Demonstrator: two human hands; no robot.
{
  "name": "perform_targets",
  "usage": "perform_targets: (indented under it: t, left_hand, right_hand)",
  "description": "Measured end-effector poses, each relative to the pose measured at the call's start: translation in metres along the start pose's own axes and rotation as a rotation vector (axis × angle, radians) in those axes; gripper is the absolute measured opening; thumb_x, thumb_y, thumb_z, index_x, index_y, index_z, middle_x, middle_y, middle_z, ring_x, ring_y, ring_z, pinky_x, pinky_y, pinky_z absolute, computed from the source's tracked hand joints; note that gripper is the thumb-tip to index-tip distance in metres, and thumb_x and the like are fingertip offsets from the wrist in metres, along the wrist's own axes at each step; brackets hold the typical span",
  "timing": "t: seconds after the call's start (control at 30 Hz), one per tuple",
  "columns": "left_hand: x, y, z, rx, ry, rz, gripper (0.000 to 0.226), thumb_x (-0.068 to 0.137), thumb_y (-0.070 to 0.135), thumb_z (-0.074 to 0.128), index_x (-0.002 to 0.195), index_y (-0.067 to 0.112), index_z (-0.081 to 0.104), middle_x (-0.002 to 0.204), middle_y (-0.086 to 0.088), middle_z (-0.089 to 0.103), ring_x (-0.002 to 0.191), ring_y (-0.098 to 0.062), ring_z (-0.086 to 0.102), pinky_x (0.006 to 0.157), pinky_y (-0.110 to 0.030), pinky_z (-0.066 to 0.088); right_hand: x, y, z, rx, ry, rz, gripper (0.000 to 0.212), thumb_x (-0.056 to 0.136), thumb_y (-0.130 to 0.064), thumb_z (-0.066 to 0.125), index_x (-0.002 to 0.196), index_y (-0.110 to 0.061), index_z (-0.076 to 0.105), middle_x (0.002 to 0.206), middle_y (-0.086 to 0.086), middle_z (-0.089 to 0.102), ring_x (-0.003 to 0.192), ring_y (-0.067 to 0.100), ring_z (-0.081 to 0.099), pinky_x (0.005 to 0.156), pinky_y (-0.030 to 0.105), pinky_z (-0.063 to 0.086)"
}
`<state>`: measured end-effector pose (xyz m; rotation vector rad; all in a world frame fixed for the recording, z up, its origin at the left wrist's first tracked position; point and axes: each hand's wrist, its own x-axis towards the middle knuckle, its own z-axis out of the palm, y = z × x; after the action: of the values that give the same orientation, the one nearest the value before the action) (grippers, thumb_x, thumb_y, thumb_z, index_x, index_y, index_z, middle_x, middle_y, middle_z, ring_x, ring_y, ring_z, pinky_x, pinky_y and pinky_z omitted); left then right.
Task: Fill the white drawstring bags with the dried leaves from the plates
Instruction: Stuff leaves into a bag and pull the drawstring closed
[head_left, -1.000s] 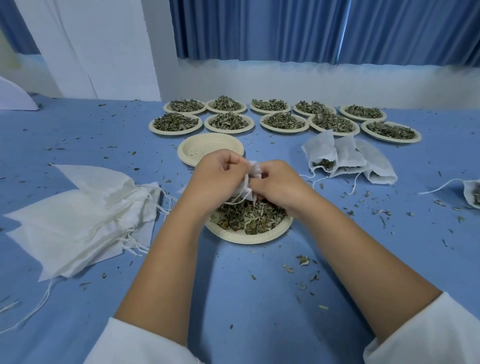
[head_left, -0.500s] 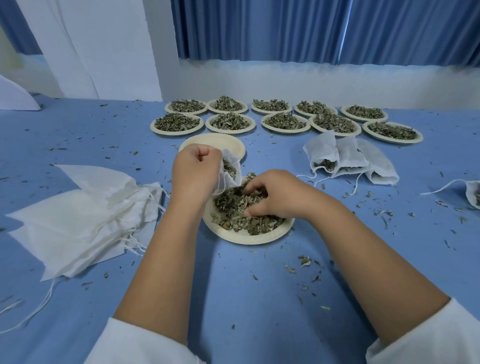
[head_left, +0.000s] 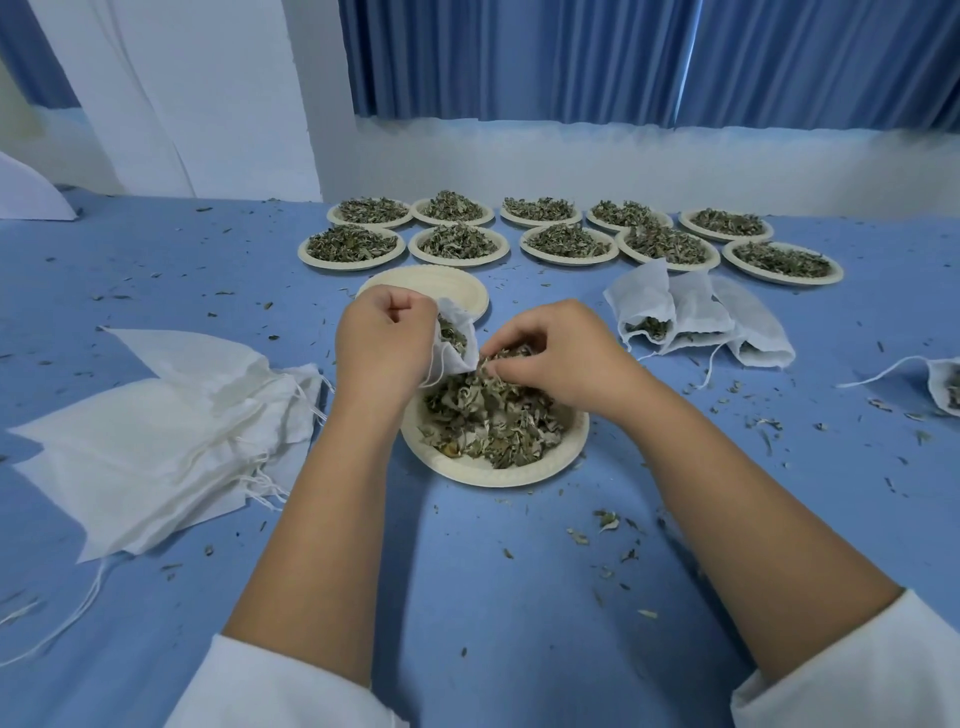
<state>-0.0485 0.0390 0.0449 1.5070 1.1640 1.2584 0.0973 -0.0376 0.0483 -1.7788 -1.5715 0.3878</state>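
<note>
My left hand (head_left: 384, 345) grips the rim of a small white drawstring bag (head_left: 454, 343), holding its mouth open above the near plate (head_left: 498, 475). Some leaves show inside the bag. That plate holds a heap of dried leaves (head_left: 488, 415). My right hand (head_left: 556, 353) has its fingers curled round a pinch of leaves at the top of the heap, right beside the bag's mouth.
An empty plate (head_left: 457, 283) lies just behind my hands. Several plates of leaves (head_left: 566, 241) stand in two rows at the back. Empty bags (head_left: 156, 431) are piled at the left. Filled bags (head_left: 696, 317) lie at the right, another bag (head_left: 945, 384) at the edge. Leaf crumbs litter the blue table (head_left: 519, 597).
My hands parted from the bag's mouth. The left one lifted the bag up and left. The right one dipped into the heap and now brings leaves up to the bag.
</note>
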Motion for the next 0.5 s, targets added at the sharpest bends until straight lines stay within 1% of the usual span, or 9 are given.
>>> perform_targets:
  t: [0.1,0.17,0.27,0.37,0.43,0.5]
  left_hand:
    - [0.001,-0.002,0.0,0.017,-0.009,0.001,0.02,0.088,0.013,0.056,0.07,0.021,0.061,0.056,0.012,0.056,0.046,-0.002,0.047,0.047,-0.014,0.041]
    - [0.0,-0.002,0.001,0.031,-0.022,0.002,0.019,0.089,0.015,0.056,0.071,0.021,0.061,0.057,0.012,0.056,0.046,-0.002,0.047,0.048,-0.015,0.041]
    - [-0.001,-0.003,0.002,0.049,-0.049,0.015,0.014,0.09,0.016,0.057,0.078,0.013,0.065,0.052,0.011,0.051,0.039,-0.001,0.042,0.042,-0.014,0.038]
    - [-0.003,-0.003,0.005,0.066,-0.097,0.026,0.015,0.089,0.015,0.056,0.085,0.005,0.066,0.051,0.009,0.051,0.036,0.0,0.04,0.04,-0.015,0.036]
    - [-0.006,-0.003,0.007,0.068,-0.12,0.026,0.015,0.089,0.015,0.056,0.081,0.009,0.067,0.056,0.009,0.055,0.037,0.001,0.042,0.039,-0.013,0.036]
    - [-0.007,-0.001,0.009,0.066,-0.133,0.005,0.018,0.089,0.014,0.055,0.074,0.016,0.065,0.054,0.011,0.056,0.037,0.002,0.044,0.037,-0.012,0.036]
  right_hand:
    - [-0.001,-0.002,-0.008,0.191,0.09,0.044,0.009,0.08,-0.016,0.08,0.085,-0.023,0.077,0.071,-0.016,0.068,0.063,-0.004,0.061,0.061,0.012,0.049]
    - [-0.001,-0.002,-0.013,0.306,0.151,0.067,0.009,0.08,-0.014,0.079,0.084,-0.022,0.076,0.068,-0.015,0.068,0.059,-0.005,0.06,0.058,0.011,0.047]
    - [0.0,0.0,-0.016,0.463,0.213,0.112,0.012,0.081,-0.014,0.078,0.084,-0.026,0.077,0.072,-0.012,0.071,0.066,-0.002,0.063,0.066,0.013,0.049]
    - [0.0,-0.004,-0.013,0.69,0.195,0.163,0.011,0.083,-0.011,0.076,0.085,-0.021,0.077,0.077,-0.005,0.075,0.066,0.002,0.067,0.063,0.014,0.051]
    - [0.001,-0.007,-0.008,0.833,0.159,0.196,0.01,0.083,-0.008,0.075,0.084,-0.018,0.077,0.08,0.001,0.076,0.068,0.008,0.069,0.063,0.018,0.054]
    - [0.001,-0.009,-0.002,0.886,0.126,0.216,0.011,0.083,-0.007,0.074,0.084,-0.017,0.076,0.082,0.003,0.076,0.071,0.011,0.07,0.065,0.022,0.056]
